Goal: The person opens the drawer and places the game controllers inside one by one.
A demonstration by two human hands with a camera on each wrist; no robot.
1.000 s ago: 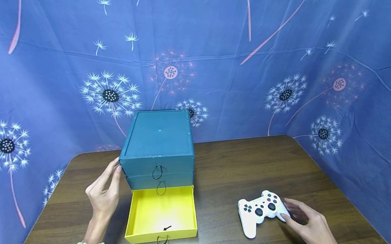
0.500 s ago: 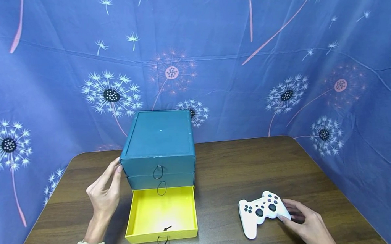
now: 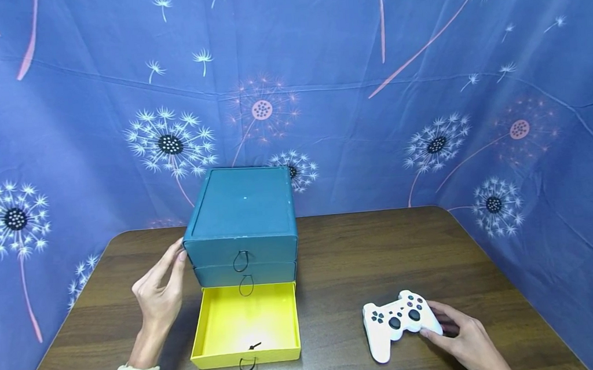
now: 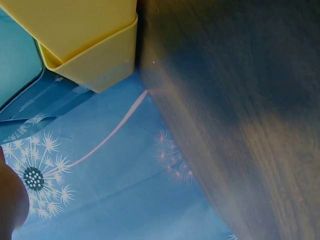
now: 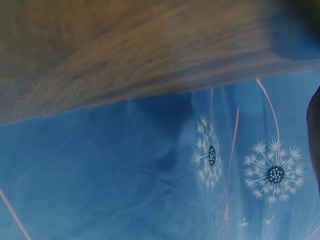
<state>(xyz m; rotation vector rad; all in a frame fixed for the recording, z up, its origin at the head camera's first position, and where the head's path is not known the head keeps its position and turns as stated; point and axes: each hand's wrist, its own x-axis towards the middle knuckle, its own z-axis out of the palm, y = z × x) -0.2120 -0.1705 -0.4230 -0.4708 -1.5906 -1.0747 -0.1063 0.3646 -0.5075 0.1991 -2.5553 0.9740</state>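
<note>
A dark teal drawer box (image 3: 243,206) with two stacked fronts stands left of centre in the head view. Below its fronts, an unoccupied yellow drawer (image 3: 247,323) is pulled out, with a black loop handle (image 3: 247,365). Fingertips of my left hand (image 3: 159,291) touch the teal box's left front edge, fingers fairly straight. My right hand (image 3: 465,337) pinches the right grip of a white game controller (image 3: 401,322) between thumb and fingers. The controller lies face up on the table. In the right wrist view the controller does not show.
The brown wooden table (image 3: 331,298) extends around the box and the controller. Behind it hangs a blue dandelion-print cloth (image 3: 334,135). Black loop handles (image 3: 240,261) hang on both teal fronts. In the left wrist view, yellow walls (image 4: 95,60) stand beside the table surface.
The right thumb and fingers have shifted slightly left onto the controller's right grip. The left hand and the drawers stay put; the whole view drifts a little.
</note>
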